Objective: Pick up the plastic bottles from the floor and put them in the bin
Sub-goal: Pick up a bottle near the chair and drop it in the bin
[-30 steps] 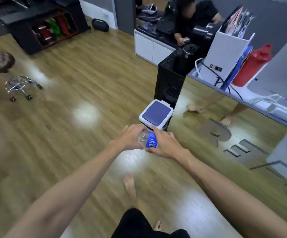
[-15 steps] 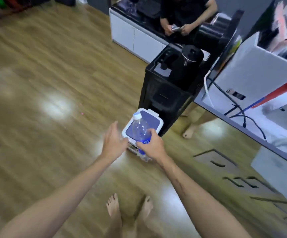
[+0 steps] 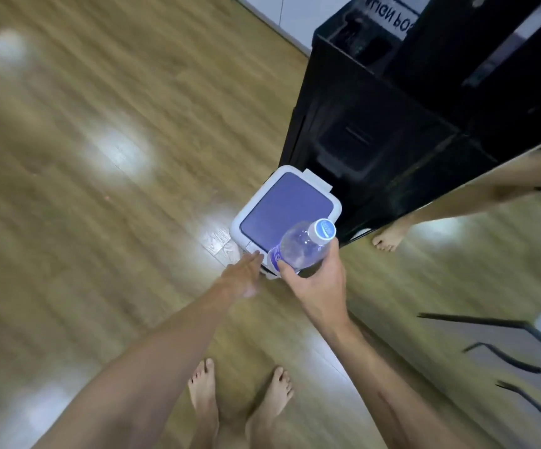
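A clear plastic bottle [image 3: 301, 246] with a white cap and a blue label is gripped in my right hand [image 3: 316, 281], held tilted just above the bin's front right corner. The small white bin [image 3: 237, 225] has a blue-grey lid, which is closed, and it stands on the wooden floor against a black cabinet. My left hand [image 3: 241, 275] reaches forward with straight fingers, and its fingertips are at the bin's front edge.
A tall black cabinet [image 3: 369, 124] stands right behind the bin. A mirrored wall [image 3: 457, 286] on the right reflects bare legs and feet. My own bare feet [image 3: 240, 400] stand on the wooden floor [image 3: 100, 189], which stretches out to the left.
I have stepped closer, so the bin is now just below me. My right hand has tipped the bottle toward me over the lid. My left hand has stretched out to the bin's front edge.
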